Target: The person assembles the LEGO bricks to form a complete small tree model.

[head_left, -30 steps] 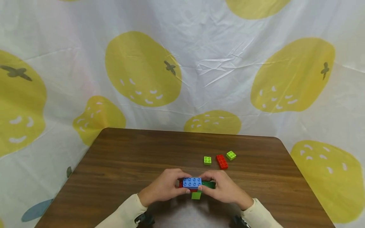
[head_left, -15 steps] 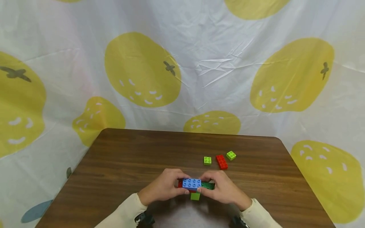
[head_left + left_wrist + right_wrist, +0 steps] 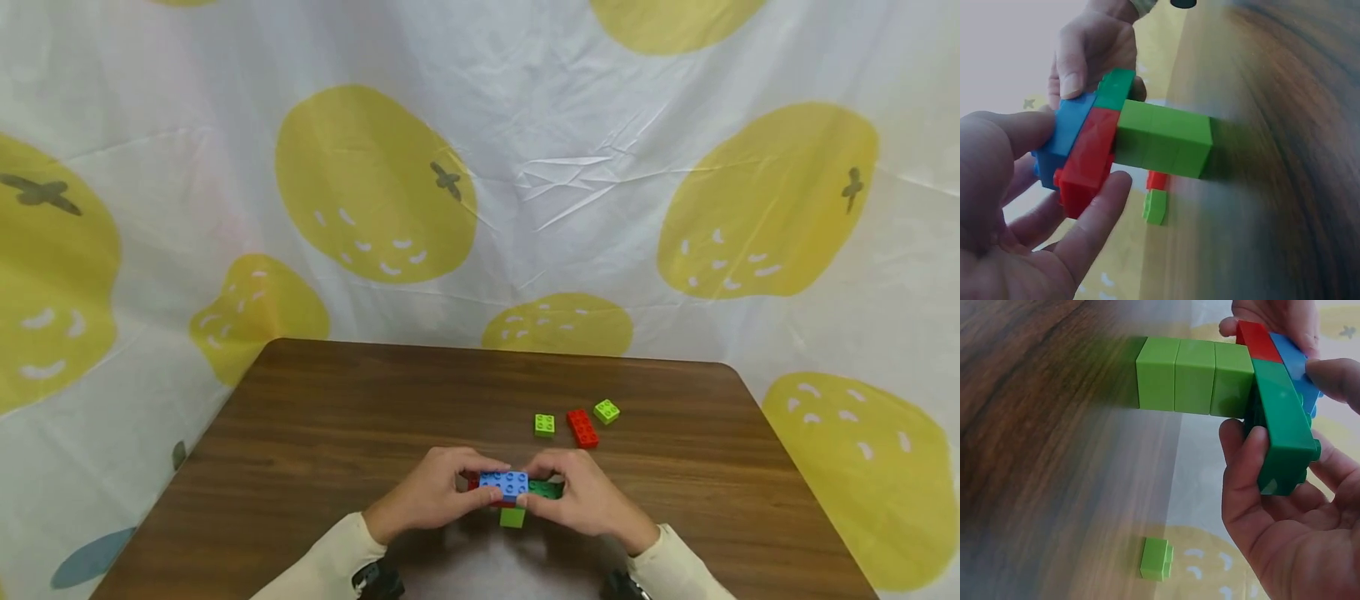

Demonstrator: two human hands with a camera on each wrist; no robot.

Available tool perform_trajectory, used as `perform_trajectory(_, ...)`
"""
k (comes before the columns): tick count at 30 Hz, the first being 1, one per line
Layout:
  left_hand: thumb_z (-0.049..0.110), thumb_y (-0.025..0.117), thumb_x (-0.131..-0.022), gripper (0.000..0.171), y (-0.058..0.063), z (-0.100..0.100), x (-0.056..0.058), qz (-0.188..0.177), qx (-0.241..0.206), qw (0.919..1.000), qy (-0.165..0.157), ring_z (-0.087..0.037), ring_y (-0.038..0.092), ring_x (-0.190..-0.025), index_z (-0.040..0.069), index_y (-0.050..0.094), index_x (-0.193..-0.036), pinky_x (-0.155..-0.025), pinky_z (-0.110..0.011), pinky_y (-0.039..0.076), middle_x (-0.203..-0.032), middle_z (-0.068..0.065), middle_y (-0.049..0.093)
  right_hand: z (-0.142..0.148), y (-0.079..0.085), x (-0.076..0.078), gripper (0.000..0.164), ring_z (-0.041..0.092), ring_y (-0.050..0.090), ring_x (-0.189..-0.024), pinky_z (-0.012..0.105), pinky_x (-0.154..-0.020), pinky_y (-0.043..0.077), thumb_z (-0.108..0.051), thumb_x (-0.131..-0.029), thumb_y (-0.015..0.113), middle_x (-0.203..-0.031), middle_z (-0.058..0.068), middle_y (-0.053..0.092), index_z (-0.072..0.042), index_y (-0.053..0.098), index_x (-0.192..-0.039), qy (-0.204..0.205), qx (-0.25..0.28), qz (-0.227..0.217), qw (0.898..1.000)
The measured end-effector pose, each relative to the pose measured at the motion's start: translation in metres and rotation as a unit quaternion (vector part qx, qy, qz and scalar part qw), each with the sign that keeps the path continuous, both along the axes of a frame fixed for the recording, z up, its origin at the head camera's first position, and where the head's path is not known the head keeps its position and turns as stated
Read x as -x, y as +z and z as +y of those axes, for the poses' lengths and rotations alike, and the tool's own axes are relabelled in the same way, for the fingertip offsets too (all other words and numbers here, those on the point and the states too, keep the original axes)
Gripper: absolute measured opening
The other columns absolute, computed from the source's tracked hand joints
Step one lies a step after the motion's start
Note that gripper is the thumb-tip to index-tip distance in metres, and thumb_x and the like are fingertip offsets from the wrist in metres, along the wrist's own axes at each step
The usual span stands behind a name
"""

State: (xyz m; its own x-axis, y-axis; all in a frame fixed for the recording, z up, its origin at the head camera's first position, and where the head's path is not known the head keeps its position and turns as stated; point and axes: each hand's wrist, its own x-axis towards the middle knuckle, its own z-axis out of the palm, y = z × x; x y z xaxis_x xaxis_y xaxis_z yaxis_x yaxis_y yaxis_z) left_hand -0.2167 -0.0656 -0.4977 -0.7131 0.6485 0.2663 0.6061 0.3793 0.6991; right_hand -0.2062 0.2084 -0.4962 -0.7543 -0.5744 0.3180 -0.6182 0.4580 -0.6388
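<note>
Both hands hold a toy-brick build in the head view. A blue brick lies on top, bridging a red brick on the left and a dark green brick on the right. Below them is an upright column of light green bricks, its foot at or close to the table. My left hand pinches the blue brick's left part, a finger extending beneath the red brick. My right hand pinches the blue brick's right end with its thumb, while curled fingers lie under the dark green brick.
Beyond the hands, a loose red brick lies between two small light green bricks, one on its left and one on its right. They sit on the brown wooden table. A lemon-print cloth hangs behind.
My left thumb and fingers have shifted slightly right, so they now overlap more of the blue brick. My right hand keeps its hold. The loose bricks have stayed put.
</note>
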Motion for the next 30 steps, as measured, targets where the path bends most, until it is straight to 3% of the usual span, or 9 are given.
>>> perform_trajectory(8,0.037,0.078,-0.098,0.035,0.006,0.004,0.002,-0.014,-0.013,0.9998,-0.007,0.002,0.058,-0.075,0.016,0.079,-0.125,-0.065,-0.018,0.052,-0.103,0.004,0.078,0.001,-0.001,0.001,0.013,0.004,0.069,-0.084,0.028,-0.074,0.059,-0.029,-0.09,0.084,-0.093,-0.011,0.077,-0.023,0.078,-0.101,0.012,0.014,0.004,1.0)
perform_trajectory(14,0.038,0.078,-0.097,0.035,0.011,0.003,0.003,-0.036,0.004,0.9994,-0.003,0.001,0.059,-0.079,0.018,0.079,-0.126,-0.068,-0.018,0.053,-0.109,0.003,0.078,0.004,-0.001,0.002,0.018,0.004,0.07,-0.088,0.027,-0.078,0.059,-0.033,-0.093,0.082,-0.097,-0.009,0.078,-0.021,0.078,-0.107,0.011,0.001,-0.016,1.0)
perform_trajectory(21,0.04,0.079,-0.096,0.035,0.008,0.003,0.002,-0.031,-0.001,0.9995,0.001,-0.004,0.062,-0.082,0.021,0.078,-0.126,-0.07,-0.019,0.054,-0.11,0.005,0.077,0.005,0.001,0.004,0.02,0.004,0.07,-0.088,0.027,-0.077,0.059,-0.035,-0.096,0.08,-0.098,-0.01,0.078,-0.022,0.078,-0.111,0.014,-0.01,-0.025,1.0)
perform_trajectory(24,0.039,0.079,-0.096,0.034,0.005,0.003,0.002,-0.023,-0.006,0.9997,0.003,-0.006,0.063,-0.084,0.021,0.078,-0.126,-0.07,-0.019,0.054,-0.11,0.006,0.077,0.008,0.004,0.005,0.019,0.006,0.072,-0.088,0.027,-0.073,0.061,-0.033,-0.097,0.078,-0.099,-0.007,0.079,-0.021,0.078,-0.113,0.012,0.002,-0.05,0.999)
perform_trajectory(30,0.043,0.078,-0.097,0.037,0.004,0.002,0.004,-0.026,-0.002,0.9996,0.007,-0.007,0.063,-0.086,0.022,0.077,-0.126,-0.074,-0.022,0.055,-0.11,0.006,0.076,0.017,0.009,0.015,0.02,0.008,0.073,-0.088,0.03,-0.071,0.062,-0.028,-0.101,0.074,-0.1,-0.002,0.079,-0.014,0.078,-0.114,-0.02,0.024,-0.068,0.997)
